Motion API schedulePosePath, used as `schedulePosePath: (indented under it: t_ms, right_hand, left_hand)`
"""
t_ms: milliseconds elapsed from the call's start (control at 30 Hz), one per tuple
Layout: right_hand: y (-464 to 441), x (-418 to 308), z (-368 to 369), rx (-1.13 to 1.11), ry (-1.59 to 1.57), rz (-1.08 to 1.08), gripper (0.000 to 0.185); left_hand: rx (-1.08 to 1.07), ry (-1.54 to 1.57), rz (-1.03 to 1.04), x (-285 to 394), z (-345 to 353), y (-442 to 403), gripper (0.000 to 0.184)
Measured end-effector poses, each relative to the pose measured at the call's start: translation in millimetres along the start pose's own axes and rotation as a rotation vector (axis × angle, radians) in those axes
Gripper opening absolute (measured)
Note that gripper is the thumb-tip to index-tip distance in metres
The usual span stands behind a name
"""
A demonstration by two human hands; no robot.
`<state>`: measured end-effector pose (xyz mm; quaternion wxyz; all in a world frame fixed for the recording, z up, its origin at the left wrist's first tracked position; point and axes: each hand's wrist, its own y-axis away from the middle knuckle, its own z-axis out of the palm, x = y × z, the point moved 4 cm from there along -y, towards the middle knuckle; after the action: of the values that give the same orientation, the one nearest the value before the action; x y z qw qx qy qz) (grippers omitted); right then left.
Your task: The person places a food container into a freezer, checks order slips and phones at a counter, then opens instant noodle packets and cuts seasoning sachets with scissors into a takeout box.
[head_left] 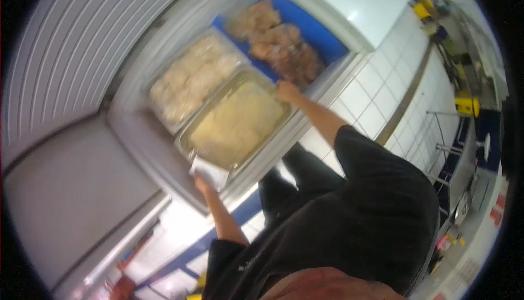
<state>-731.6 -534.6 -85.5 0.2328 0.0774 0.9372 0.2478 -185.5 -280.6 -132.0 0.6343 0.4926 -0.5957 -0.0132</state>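
Observation:
A rectangular metal tray [233, 165] filled with a pale yellow, lumpy food [240, 120] sits within the opening of a chest freezer [322, 101]. My right hand [287, 91] is closed on the tray's far right corner. At the opposite end, my left hand [203, 184] has its fingers closed at the tray's edge, beside a white sheet or cloth [210, 174]; blur hides the exact grip. Alongside the tray lies a clear container [194, 76] of whitish lumps. Behind it, a blue crate [322, 35] holds brownish-pink chunks that look like meat [286, 49].
The freezer's ribbed, raised lid [82, 43] stands at the left, and a grey closed lid [76, 191] lies below it. White floor tiles [376, 95] run to the right. A metal table or rack [458, 158] stands farther right.

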Motion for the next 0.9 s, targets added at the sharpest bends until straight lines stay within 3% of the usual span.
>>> schedulePosePath:
  t_ms: [33, 100, 133, 167, 200, 267, 333, 367, 433, 467, 500, 567, 633, 700, 733, 767, 800, 833, 867, 900]
  right_hand:
    - [-13.8, 15.4, 10.7, 0.040, -0.062, -0.042, 0.036]
    - [-20.2, 12.4, 19.2, 0.093, -0.132, -0.099, 0.036]
    - [2.0, 5.1, 3.9, 0.276, -0.002, -0.151, 0.035]
    - [29.0, -2.8, -9.3, 0.456, 0.129, -0.200, 0.035]
    - [53.2, -17.7, -21.4, 0.448, 0.125, -0.205, 0.035]
    - [96.3, -65.1, -42.4, 0.289, -0.127, -0.217, 0.032]
    - [127.3, -96.7, -11.3, -0.260, -0.557, -0.221, 0.040]
    - [148.7, -106.8, 17.6, -0.437, -0.815, -0.310, 0.049]
    - [215.3, -149.5, -1.2, -0.444, -1.002, -0.599, 0.048]
    - [231.9, -156.3, -21.0, -0.391, -0.742, -0.440, 0.050]
    - [252.0, -162.3, -41.9, -0.378, -0.916, -0.448, 0.052]
    - [265.0, -153.3, -70.8, -0.277, -0.985, -0.365, 0.050]
    - [264.8, -125.7, -82.5, -0.058, -0.983, -0.378, 0.046]
    - [261.4, -68.4, -93.8, 0.064, -0.928, -0.290, 0.044]
    - [264.5, -26.3, -92.8, 0.084, -0.927, -0.192, 0.046]
    - [262.9, 25.3, -83.2, 0.243, -0.983, -0.179, 0.048]
    - [288.9, 65.6, -98.3, 0.293, -0.899, -0.024, 0.045]
    - [307.7, 115.4, -92.4, 0.396, -0.831, 0.139, 0.042]
    - [312.9, 183.4, -61.2, 0.516, -0.805, 0.252, 0.041]
    - [360.9, 199.6, -70.9, 0.588, -0.860, 0.402, 0.042]
  left_hand:
    - [-0.112, 0.299, -0.077, 7.8, 8.1, 11.7, 0.052]
    - [-0.151, 0.268, -0.009, 20.0, 13.8, 18.8, 0.050]
    - [-0.139, 0.267, -0.005, 25.9, 18.3, 26.1, 0.050]
    - [-0.053, 0.146, 0.024, 32.8, 17.3, 37.1, 0.051]
    - [0.028, 0.026, 0.052, 41.9, 15.0, 49.6, 0.052]
    - [-0.016, 0.015, 0.116, 82.6, 33.6, 101.9, 0.053]
    - [-0.272, 0.062, 0.191, 113.3, 69.0, 140.6, 0.056]
    - [-0.258, -0.030, 0.201, 129.0, 87.7, 177.1, 0.056]
    - [-0.409, -0.060, 0.199, 146.5, 134.7, 220.4, 0.056]
    - [-0.523, -0.008, 0.154, 177.7, 164.2, 267.0, 0.054]
    - [-0.669, -0.048, 0.199, 168.8, 181.3, 247.6, 0.053]
    - [-0.759, -0.281, 0.289, 196.7, 211.4, 253.1, 0.053]
    - [-0.831, -0.443, 0.875, 260.4, 232.9, 192.6, 0.057]
    - [-0.560, -0.584, 1.347, 421.4, 231.1, 255.5, 0.060]
    - [-0.350, -0.640, 1.550, 501.8, 229.0, 289.2, 0.062]
    - [-0.153, -0.612, 1.870, 574.6, 225.9, 302.3, 0.059]
    - [0.155, -0.551, 2.151, 644.4, 221.1, 314.5, 0.056]
    - [0.365, -0.527, 2.336, 714.8, 219.0, 336.1, 0.056]
    - [0.586, -0.540, 2.300, 773.5, 216.5, 349.4, 0.058]
    - [0.749, -0.518, 2.370, 830.6, 210.9, 358.5, 0.058]
